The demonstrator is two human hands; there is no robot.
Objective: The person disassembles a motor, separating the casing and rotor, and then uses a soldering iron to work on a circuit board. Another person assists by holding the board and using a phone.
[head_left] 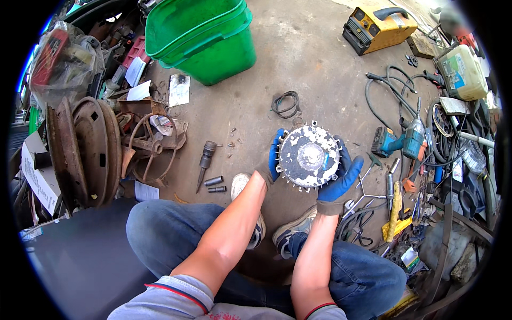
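Both my hands wear blue gloves with dark cuffs. Between them is a round metal housing (311, 152) with flaking white paint, a rounded centre and small fins and lugs around its rim. My left hand (276, 154) grips its left side, and most of those fingers are hidden behind it. On the opposite edge, my right hand (344, 178) is wrapped round the housing at the lower right. A dark coil of cable (286, 104) lies on the floor just beyond the part. Left of my shoes are a dark air-chisel-like tool (207, 160), two sockets (215, 184) and several small screws (232, 143).
Stacked green bins (224, 53) stand far left of centre, with rusty wheel rims (88, 154) nearer. A yellow machine (378, 29) sits far right. A teal cordless impact wrench (410, 140), a cross wrench (364, 194) and cables crowd the right side.
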